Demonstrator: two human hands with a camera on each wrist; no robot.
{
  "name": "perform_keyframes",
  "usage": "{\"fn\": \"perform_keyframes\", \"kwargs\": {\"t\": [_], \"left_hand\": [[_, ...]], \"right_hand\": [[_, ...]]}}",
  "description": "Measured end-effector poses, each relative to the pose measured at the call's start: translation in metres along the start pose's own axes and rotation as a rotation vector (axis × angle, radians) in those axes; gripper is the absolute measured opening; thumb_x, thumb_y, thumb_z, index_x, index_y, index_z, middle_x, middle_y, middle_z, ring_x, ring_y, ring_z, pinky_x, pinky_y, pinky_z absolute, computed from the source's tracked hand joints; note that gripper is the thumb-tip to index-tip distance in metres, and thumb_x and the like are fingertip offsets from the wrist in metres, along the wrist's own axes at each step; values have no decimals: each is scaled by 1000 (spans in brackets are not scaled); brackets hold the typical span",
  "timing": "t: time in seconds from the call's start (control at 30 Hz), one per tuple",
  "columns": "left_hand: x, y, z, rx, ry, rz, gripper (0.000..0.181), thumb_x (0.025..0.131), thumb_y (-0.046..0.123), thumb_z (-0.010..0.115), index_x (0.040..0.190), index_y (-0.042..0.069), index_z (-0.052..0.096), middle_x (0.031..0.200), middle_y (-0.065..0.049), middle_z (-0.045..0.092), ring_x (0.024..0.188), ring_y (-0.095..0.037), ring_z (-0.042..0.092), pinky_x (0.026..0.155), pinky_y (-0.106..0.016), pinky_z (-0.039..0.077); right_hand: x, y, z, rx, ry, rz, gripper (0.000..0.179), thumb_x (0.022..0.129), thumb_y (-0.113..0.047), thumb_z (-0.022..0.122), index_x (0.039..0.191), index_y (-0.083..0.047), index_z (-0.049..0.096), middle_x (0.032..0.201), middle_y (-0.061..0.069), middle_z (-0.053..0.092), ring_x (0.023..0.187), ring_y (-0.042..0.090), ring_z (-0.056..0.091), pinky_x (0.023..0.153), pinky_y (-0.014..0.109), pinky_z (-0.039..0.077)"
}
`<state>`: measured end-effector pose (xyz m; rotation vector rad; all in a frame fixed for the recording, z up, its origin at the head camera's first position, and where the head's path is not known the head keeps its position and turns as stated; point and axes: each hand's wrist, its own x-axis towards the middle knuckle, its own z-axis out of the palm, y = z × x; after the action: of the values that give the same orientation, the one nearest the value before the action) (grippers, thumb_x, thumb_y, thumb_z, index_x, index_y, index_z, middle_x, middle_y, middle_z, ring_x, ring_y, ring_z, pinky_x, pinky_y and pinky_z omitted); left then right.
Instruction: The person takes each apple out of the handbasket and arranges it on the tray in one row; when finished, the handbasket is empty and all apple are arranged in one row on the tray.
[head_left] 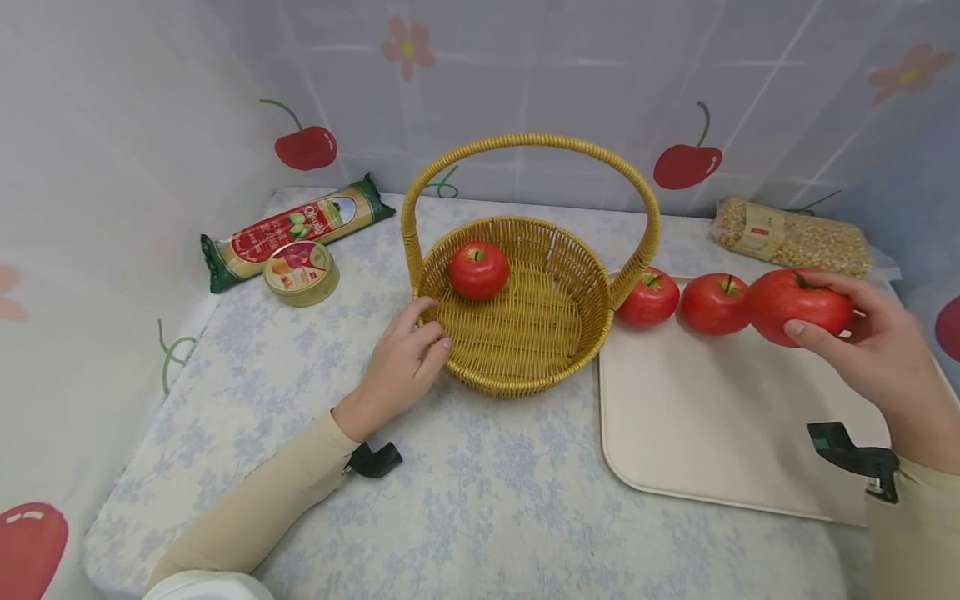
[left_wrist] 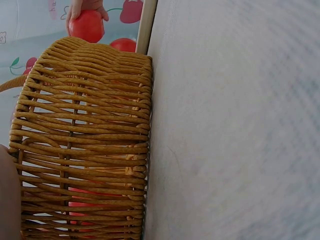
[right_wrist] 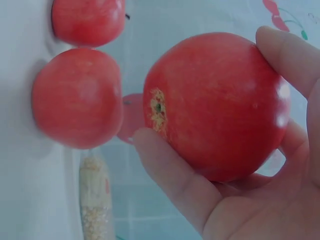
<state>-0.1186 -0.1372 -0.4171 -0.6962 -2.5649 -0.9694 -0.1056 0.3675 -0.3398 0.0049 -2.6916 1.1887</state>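
My right hand [head_left: 873, 333] grips a red apple [head_left: 798, 307], holding it up above the tray; in the right wrist view thumb and fingers wrap round this apple [right_wrist: 215, 105]. Two more red apples [head_left: 717, 304] [head_left: 648, 297] sit at the tray's far left, one partly behind the basket handle. A golden wicker basket [head_left: 517, 386] with a tall arched handle stands left of the tray. Inside it, by the back left wall, lies another apple [head_left: 480, 271]. My left hand [head_left: 405, 358] holds the basket's left front rim with curled fingers. The weave [left_wrist: 80, 125] fills much of the left wrist view.
A cream tray [head_left: 697, 425] lies at the right. Behind it is a bag of grains or kernels [head_left: 795, 237]. At the back left are a pasta packet [head_left: 300, 227] and a round tin [head_left: 302, 273]. A floral cloth [head_left: 495, 483] covers the table; printed curtains surround it.
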Motion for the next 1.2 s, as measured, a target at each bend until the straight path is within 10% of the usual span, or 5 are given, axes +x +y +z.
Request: {"fn": "perform_keyframes", "kwargs": {"t": [0.47, 0.87, 1.2], "left_hand": [[1, 1, 1, -7, 0, -6, 23, 100, 18, 52, 86, 7, 67, 139, -26, 55, 128, -41, 56, 104, -57, 46], [1, 0, 0, -10, 2, -14, 24, 100, 19, 51, 85, 8, 66, 140, -25, 55, 127, -41, 56, 106, -57, 45], [0, 0, 1, -6, -2, -11, 24, 101, 19, 51, 85, 8, 66, 140, -25, 55, 128, -40, 55, 105, -57, 46]], "right_hand": [[14, 38, 6, -38, 161, 217, 59, 97, -23, 67, 153, -30, 46, 149, -10, 46, 106, -8, 38, 73, -4, 36], [23, 66, 16, -65, 68, 355, 62, 98, -34, 63, 155, -37, 39, 163, 0, 35, 122, 1, 32, 74, 3, 36], [24, 70, 22, -125, -2, 392, 65, 100, -37, 59, 159, -35, 32, 169, 10, 25, 142, 32, 29, 111, 44, 46]]}}
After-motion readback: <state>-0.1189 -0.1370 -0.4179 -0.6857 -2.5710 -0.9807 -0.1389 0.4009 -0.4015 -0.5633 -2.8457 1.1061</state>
